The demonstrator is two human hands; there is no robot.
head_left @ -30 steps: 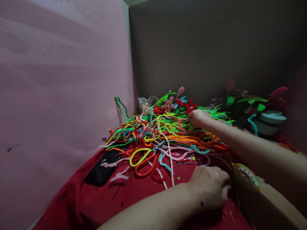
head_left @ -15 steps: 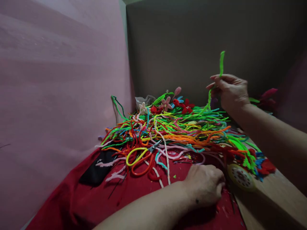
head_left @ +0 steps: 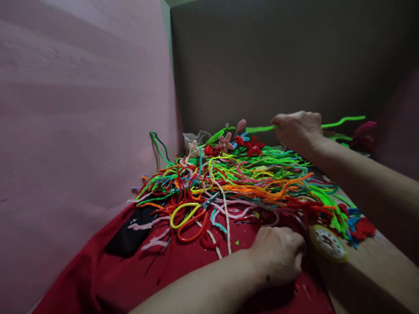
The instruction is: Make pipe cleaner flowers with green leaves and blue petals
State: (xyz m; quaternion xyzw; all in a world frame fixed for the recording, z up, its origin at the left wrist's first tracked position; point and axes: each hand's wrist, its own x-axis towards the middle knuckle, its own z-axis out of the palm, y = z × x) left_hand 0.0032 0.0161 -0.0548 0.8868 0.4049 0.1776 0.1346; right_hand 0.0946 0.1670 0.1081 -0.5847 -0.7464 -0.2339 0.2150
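Bare red cloth (head_left: 111,279) lies on the near side of the scissors (head_left: 206,203), your left hand (head_left: 278,253) curled to their right, fingertips hidden, so can't tell if it's pinching anything. Beyond and right of the scissors, your right hand (head_left: 299,131) closes round the green pipe cleaner (head_left: 262,129) mid-length; grip lightly, sparing its fuzz, and use the open air above the pile (head_left: 255,187), clear of the wall (head_left: 262,56).

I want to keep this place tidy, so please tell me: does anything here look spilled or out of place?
The fuzzy stems lie in an untidy tangle, some crossing a flat black object on the red cloth. Tiny scraps dot the cloth in front, like spilled litter. Nothing looks clearly damaged.
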